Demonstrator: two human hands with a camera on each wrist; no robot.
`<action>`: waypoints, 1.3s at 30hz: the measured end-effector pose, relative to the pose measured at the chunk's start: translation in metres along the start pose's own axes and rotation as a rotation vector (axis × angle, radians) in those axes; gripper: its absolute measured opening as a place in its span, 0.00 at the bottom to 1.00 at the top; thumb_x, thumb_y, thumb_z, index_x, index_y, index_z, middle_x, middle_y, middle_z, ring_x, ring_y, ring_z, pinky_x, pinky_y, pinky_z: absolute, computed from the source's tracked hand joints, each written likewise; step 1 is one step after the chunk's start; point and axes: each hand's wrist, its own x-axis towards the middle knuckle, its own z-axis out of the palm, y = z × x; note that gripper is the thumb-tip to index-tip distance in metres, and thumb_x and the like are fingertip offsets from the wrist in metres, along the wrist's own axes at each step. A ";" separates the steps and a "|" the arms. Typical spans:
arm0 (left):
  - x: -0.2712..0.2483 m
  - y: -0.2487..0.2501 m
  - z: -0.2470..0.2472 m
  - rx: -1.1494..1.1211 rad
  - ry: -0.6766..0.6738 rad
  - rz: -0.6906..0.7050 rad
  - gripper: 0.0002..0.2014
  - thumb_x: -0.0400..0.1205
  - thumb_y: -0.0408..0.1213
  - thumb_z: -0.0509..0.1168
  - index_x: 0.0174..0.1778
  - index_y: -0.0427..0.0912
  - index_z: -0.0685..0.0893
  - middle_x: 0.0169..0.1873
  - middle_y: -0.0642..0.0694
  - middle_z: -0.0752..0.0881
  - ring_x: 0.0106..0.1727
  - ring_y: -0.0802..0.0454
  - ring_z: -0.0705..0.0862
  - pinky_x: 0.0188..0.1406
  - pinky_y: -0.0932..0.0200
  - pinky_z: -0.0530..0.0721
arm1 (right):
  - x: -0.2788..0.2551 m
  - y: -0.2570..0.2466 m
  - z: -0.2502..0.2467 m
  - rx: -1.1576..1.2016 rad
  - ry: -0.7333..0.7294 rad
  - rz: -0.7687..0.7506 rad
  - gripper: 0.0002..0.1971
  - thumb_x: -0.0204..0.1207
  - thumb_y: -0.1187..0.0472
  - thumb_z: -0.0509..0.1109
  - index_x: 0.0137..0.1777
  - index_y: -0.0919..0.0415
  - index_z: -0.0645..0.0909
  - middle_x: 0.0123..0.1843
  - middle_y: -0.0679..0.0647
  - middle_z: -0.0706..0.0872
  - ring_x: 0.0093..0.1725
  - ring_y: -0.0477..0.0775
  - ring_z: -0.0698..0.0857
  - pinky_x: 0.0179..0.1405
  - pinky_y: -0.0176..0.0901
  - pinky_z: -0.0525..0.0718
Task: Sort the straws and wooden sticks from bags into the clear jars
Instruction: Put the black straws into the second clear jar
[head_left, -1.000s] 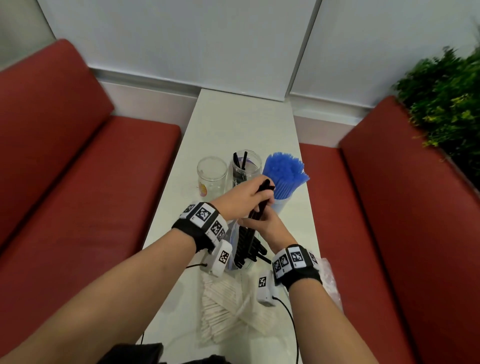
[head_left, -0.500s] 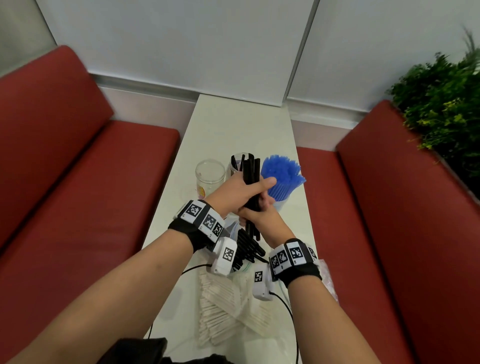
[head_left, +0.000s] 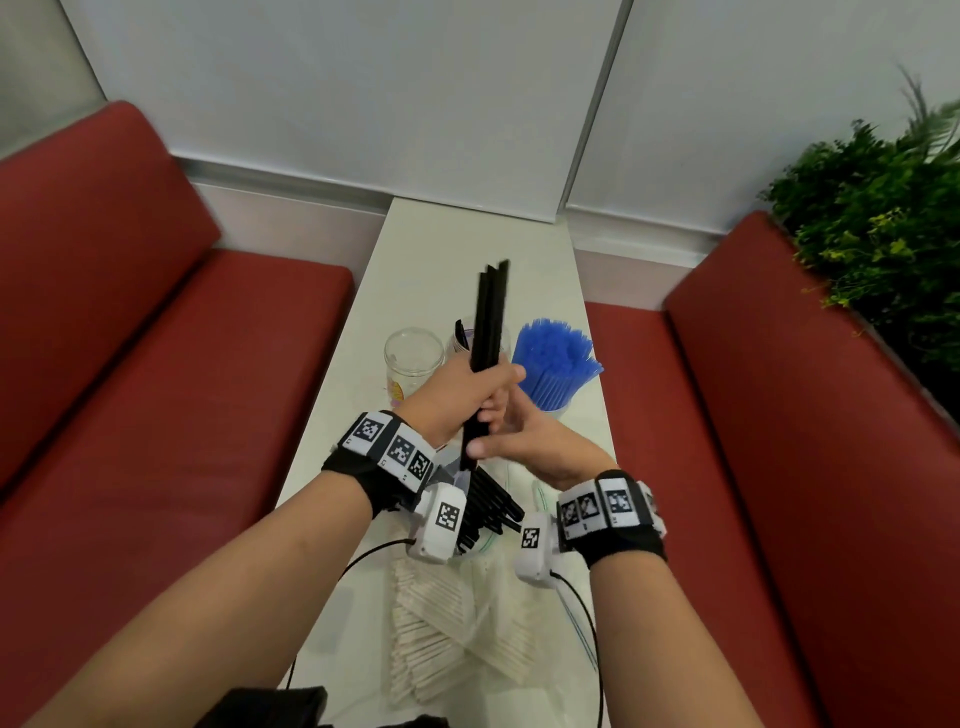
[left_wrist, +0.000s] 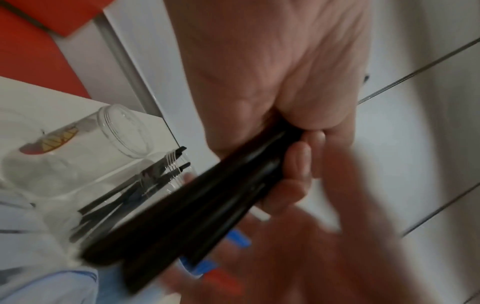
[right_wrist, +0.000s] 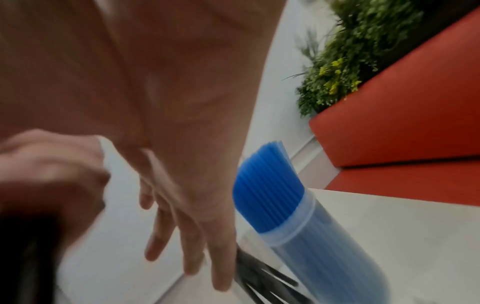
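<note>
our left hand (head_left: 462, 395) is curled tight round a bundle of black straws (head_left: 488, 332), holding it nearly upright over the middle of the surface (head_left: 467, 244). our right hand (head_left: 524, 441) sits just beside it with the fingers (right_wrist: 161, 236) spread loose, gripping nothing; whether the thumb touches the bundle's lower end we cannot tell. behind the bundle stands a clear jar (left_wrist: 145, 185) with a few black straws in it already. just left of it stands a second clear jar (head_left: 414, 358), with only a printed label showing. toward the right edge the blue straws (head_left: 558, 364) fan out of their own jar (right_wrist: 324, 246). at the near edge lie a bag of black straws (head_left: 488, 512) and the wrapped wooden sticks (head_left: 436, 634).
</note>
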 end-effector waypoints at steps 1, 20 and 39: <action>-0.001 -0.001 -0.003 0.036 -0.069 -0.045 0.17 0.81 0.33 0.65 0.25 0.45 0.74 0.18 0.48 0.67 0.20 0.52 0.66 0.30 0.54 0.73 | -0.001 -0.012 -0.002 0.043 0.013 -0.046 0.43 0.69 0.71 0.81 0.82 0.55 0.65 0.71 0.58 0.83 0.71 0.60 0.84 0.69 0.55 0.84; 0.010 -0.060 -0.020 -0.720 0.078 -0.654 0.14 0.86 0.43 0.63 0.39 0.37 0.81 0.26 0.43 0.82 0.23 0.51 0.85 0.18 0.63 0.85 | 0.035 -0.034 0.034 0.100 0.483 -0.400 0.20 0.78 0.54 0.78 0.28 0.50 0.74 0.23 0.51 0.72 0.24 0.50 0.76 0.44 0.55 0.83; 0.014 -0.165 0.002 1.409 -0.439 -0.199 0.22 0.87 0.35 0.58 0.77 0.33 0.68 0.76 0.38 0.70 0.76 0.38 0.69 0.74 0.43 0.73 | 0.166 -0.069 -0.045 -0.121 0.754 -0.341 0.16 0.74 0.53 0.82 0.33 0.58 0.80 0.31 0.53 0.85 0.35 0.49 0.83 0.43 0.38 0.81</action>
